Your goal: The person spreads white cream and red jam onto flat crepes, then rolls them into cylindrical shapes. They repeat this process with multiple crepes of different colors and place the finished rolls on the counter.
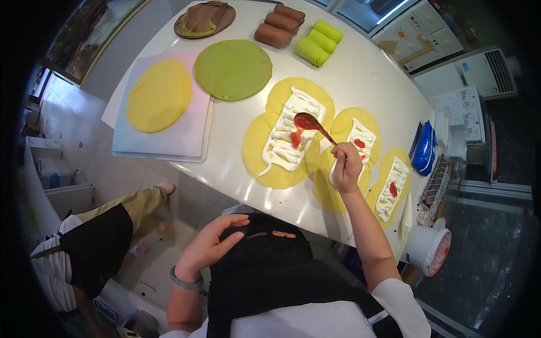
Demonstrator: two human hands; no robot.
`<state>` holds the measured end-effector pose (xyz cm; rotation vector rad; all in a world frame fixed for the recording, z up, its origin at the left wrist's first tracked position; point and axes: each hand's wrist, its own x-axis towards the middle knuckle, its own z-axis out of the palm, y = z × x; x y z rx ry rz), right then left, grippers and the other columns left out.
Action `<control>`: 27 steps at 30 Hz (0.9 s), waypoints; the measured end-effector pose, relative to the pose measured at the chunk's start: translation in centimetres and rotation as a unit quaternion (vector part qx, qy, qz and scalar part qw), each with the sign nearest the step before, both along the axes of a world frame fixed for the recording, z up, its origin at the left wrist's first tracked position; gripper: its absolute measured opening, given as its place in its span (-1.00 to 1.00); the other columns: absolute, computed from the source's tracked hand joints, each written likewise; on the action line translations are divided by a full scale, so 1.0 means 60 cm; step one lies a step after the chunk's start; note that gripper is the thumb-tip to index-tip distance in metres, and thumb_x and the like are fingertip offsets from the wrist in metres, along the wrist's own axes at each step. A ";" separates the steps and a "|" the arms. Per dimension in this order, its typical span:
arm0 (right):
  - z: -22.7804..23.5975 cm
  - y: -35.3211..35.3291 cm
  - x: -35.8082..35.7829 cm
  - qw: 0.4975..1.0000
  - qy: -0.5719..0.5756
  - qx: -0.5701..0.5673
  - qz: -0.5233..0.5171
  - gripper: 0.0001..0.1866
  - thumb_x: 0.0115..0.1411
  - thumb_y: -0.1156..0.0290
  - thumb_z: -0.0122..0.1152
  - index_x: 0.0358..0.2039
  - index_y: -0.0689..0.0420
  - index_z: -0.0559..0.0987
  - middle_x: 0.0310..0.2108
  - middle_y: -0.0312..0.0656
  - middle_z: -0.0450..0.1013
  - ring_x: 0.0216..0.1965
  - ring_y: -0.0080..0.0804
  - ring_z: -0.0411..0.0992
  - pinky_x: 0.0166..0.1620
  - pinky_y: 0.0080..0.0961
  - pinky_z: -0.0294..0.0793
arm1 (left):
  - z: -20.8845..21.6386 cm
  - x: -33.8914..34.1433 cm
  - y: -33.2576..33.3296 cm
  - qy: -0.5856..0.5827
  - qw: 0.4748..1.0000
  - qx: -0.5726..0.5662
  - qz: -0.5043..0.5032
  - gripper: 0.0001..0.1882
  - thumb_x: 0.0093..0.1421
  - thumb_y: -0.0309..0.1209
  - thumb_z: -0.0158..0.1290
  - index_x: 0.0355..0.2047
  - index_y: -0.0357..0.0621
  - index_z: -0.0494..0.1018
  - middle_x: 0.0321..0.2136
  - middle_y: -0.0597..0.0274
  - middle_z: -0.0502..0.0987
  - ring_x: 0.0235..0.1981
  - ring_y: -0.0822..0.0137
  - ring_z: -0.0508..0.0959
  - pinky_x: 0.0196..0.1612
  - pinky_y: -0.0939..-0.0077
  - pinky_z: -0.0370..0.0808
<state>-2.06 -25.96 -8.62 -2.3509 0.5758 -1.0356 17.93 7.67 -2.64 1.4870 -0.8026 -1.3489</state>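
My right hand [347,163] grips the handle of a dark red-brown spoon [307,120], its bowl over the left one of three yellow crepe pairs [258,141]. White cream [282,147] is piped in zigzag rows on this pair, with red jam [295,138] on it beneath the spoon. On the middle pair [329,191], partly hidden by my hand, and the right pair [381,194], cream also lies with red dabs on top. My left hand [217,239] hangs in front of my apron, fingers apart, holding nothing.
A stack of yellow crepes [159,97], green crepes [233,70] and brown crepes [204,20] lie at left. Brown rolls [280,26] and green rolls [319,43] rest at the far side. A white bucket [426,248] is at right, below a blue packet [424,148]. Another person [96,242] is at lower left.
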 end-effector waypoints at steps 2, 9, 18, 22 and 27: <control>0.005 -0.017 0.019 1.000 0.022 -0.015 -0.011 -0.97 0.37 0.58 0.13 -0.27 0.21 0.49 -0.39 -0.11 0.48 -0.37 -0.12 0.46 -0.28 -0.31 0.44 | -0.003 0.012 -0.002 0.005 1.000 -0.003 -0.009 -0.57 0.39 -0.49 0.13 0.24 -0.28 0.43 0.08 0.04 0.61 0.14 0.23 0.58 0.24 0.38 0.47; 0.003 -0.061 0.044 0.994 0.031 -0.105 -0.014 -0.87 0.21 0.68 0.25 -0.26 0.20 0.53 -0.38 -0.09 0.49 -0.35 -0.07 0.48 -0.29 -0.25 0.48 | -0.004 0.026 -0.001 0.002 1.000 -0.005 -0.022 -0.57 0.39 -0.49 0.13 0.24 -0.29 0.43 0.08 0.05 0.61 0.15 0.24 0.58 0.24 0.37 0.47; 0.029 -0.077 0.057 0.977 0.077 -0.197 0.037 -0.80 0.11 0.63 0.31 -0.26 0.15 0.54 -0.39 -0.16 0.51 -0.36 -0.14 0.48 -0.31 -0.27 0.49 | -0.005 0.027 0.002 0.022 0.998 0.003 -0.053 -0.53 0.40 -0.60 0.03 0.30 -0.32 0.36 0.14 0.06 0.57 0.23 0.29 0.53 0.31 0.39 0.40; 0.031 -0.062 0.051 0.975 0.070 -0.204 0.053 -0.80 0.11 0.70 0.29 -0.28 0.16 0.54 -0.38 -0.13 0.50 -0.37 -0.13 0.46 -0.32 -0.31 0.47 | 0.001 0.022 0.002 0.030 0.999 -0.002 -0.034 -0.56 0.40 -0.49 0.12 0.26 -0.30 0.41 0.11 0.05 0.59 0.16 0.27 0.57 0.25 0.39 0.46; 0.034 -0.068 0.054 0.972 0.087 -0.213 0.050 -0.80 0.11 0.67 0.30 -0.28 0.16 0.53 -0.39 -0.15 0.49 -0.38 -0.13 0.44 -0.32 -0.30 0.46 | 0.000 0.025 0.008 0.033 0.998 0.007 -0.052 -0.53 0.40 -0.60 0.04 0.30 -0.35 0.35 0.16 0.05 0.56 0.23 0.28 0.52 0.31 0.40 0.40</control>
